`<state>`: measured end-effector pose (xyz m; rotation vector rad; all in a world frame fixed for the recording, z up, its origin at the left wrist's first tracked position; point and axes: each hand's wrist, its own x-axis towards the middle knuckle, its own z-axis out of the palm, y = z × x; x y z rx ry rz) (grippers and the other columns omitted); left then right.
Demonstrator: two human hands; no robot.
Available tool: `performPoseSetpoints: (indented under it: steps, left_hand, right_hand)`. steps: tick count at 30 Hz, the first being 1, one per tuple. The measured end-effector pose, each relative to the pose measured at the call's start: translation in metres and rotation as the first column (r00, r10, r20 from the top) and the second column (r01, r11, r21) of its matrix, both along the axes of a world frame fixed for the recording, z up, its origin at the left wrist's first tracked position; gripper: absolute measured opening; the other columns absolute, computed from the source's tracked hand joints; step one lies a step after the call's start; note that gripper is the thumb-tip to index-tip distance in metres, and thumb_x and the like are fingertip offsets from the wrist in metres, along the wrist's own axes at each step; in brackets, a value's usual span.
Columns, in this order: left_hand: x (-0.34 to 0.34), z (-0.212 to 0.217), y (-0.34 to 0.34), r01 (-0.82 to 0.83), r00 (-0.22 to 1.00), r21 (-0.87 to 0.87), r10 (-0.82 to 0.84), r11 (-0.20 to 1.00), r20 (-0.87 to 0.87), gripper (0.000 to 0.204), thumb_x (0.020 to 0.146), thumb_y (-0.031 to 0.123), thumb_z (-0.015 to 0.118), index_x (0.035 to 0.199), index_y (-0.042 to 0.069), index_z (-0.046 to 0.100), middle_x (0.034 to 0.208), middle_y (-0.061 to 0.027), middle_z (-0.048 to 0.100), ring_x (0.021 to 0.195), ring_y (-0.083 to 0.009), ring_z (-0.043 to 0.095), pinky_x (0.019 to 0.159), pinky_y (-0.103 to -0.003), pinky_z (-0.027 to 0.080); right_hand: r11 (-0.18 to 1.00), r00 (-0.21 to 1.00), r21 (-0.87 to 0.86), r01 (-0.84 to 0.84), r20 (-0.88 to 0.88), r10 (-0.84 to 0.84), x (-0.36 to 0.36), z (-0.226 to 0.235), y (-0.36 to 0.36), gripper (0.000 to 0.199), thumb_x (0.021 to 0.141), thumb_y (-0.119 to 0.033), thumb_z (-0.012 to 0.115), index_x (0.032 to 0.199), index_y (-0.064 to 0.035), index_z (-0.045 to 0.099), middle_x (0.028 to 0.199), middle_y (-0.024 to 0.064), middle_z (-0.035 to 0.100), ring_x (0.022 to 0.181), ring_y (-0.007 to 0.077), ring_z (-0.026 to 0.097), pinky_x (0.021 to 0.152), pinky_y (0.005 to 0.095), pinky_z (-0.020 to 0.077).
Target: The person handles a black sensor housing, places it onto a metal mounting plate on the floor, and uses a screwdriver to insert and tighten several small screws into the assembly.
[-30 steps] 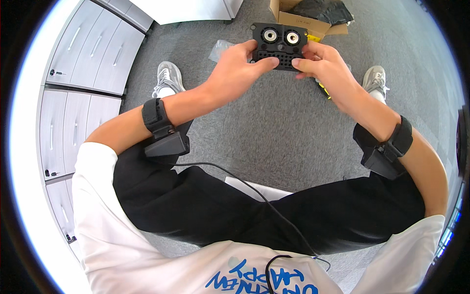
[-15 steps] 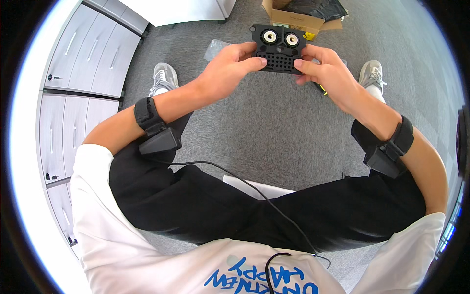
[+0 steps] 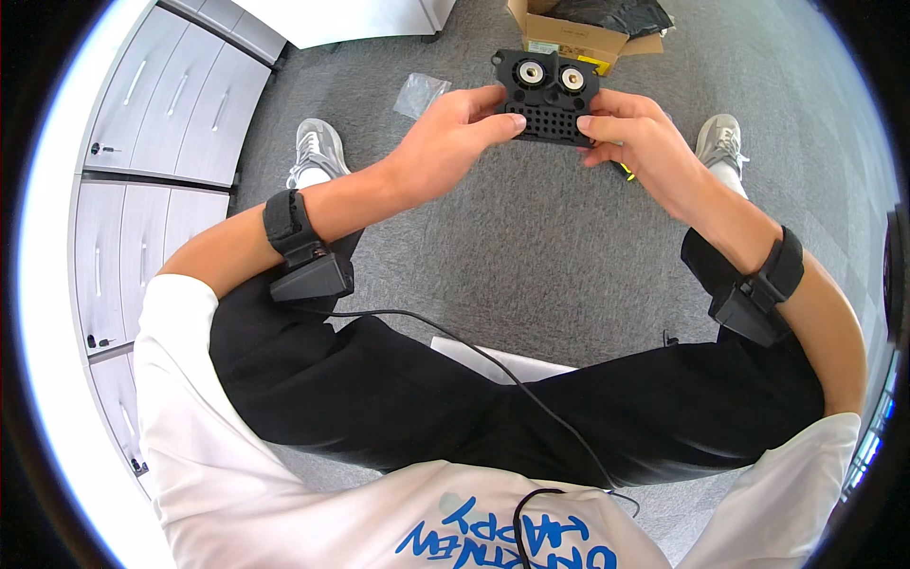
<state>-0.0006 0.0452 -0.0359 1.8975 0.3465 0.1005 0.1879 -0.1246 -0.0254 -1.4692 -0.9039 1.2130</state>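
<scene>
Between my two hands I hold up a black plate (image 3: 547, 99) with two round silver-ringed parts near its top and a grid of small holes along its lower half. My left hand (image 3: 462, 133) grips its left edge, the thumb lying on the front by the hole grid. On the opposite edge is my right hand (image 3: 633, 133), thumb also on the front, with fingers behind. The plate's back is hidden from me. Below my right hand, a small yellow and black thing (image 3: 623, 171) shows only in part.
An open cardboard box (image 3: 578, 40) with black plastic inside stands beyond the plate. A clear plastic bag (image 3: 420, 95) lies on the grey carpet (image 3: 512, 256). Drawer cabinets (image 3: 180, 104) line the left side. A black cable (image 3: 455, 332) runs over my lap.
Both hands have shifted slightly right and a little nearer with the black plate. The clear bag shows more fully beside my left hand. The grip looks the same.
</scene>
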Motion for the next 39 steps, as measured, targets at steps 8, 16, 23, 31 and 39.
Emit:
performPoseSetpoints:
  steps: [8,16,23,31,39]
  left_hand:
    - [0.003,-0.005,-0.008,-0.075,0.983,-0.099,0.091,0.992,0.158,0.04,0.097,0.028,0.056,0.113,-0.008,0.062,0.098,-0.0069,0.064,0.094,-0.013,0.053,0.086,-0.032,0.044]
    - [-0.001,0.004,-0.007,0.006,1.0,-0.095,-0.006,0.995,-0.002,0.053,0.095,0.036,0.064,0.126,-0.006,0.059,0.109,-0.0045,0.063,0.103,-0.01,0.054,0.093,-0.028,0.041]
    - [0.002,0.003,-0.012,-0.023,1.0,-0.141,0.02,0.99,-0.022,0.05,0.091,0.033,0.073,0.124,-0.003,0.062,0.107,-0.0038,0.065,0.099,-0.0098,0.056,0.089,-0.028,0.043]
    - [0.005,0.013,-0.015,-0.105,0.993,-0.058,0.108,0.993,0.048,0.045,0.092,0.03,0.073,0.12,-0.004,0.066,0.106,-0.0059,0.069,0.098,-0.0101,0.06,0.087,-0.028,0.047]
    - [0.01,0.011,-0.017,-0.178,0.982,-0.128,0.183,0.976,0.032,0.045,0.096,0.039,0.068,0.12,0.001,0.069,0.107,-0.0024,0.067,0.101,-0.0092,0.058,0.095,-0.027,0.044]
  right_hand:
    - [1.0,0.998,-0.008,-0.006,-0.068,0.006,0.005,-0.003,0.0,0.029,0.095,-0.025,0.06,0.105,0.0015,0.066,0.094,0.0051,0.06,0.09,0.0132,0.059,0.083,0.0285,0.0498]
    - [0.996,0.987,-0.052,-0.07,0.139,0.077,0.0,0.001,-0.001,0.053,0.094,-0.04,0.069,0.122,0.0043,0.059,0.11,0.0066,0.06,0.1,0.0118,0.057,0.088,0.0277,0.0479]
    - [0.998,0.978,-0.055,0.032,0.206,-0.02,-0.006,-0.007,0.002,0.058,0.087,-0.044,0.075,0.121,0.0014,0.063,0.11,0.009,0.066,0.102,0.0165,0.059,0.089,0.0318,0.0458]
    - [0.995,0.968,-0.1,0.027,0.25,-0.001,0.002,-0.009,0.005,0.077,0.089,-0.063,0.066,0.117,0.0084,0.065,0.101,0.0131,0.066,0.095,0.0173,0.06,0.086,0.0307,0.0481]
    - [0.987,0.789,0.024,0.16,0.598,-0.143,0.001,-0.004,0.005,0.072,0.09,-0.064,0.066,0.106,0.0061,0.062,0.095,0.0135,0.061,0.09,0.0212,0.06,0.084,0.0338,0.0495]
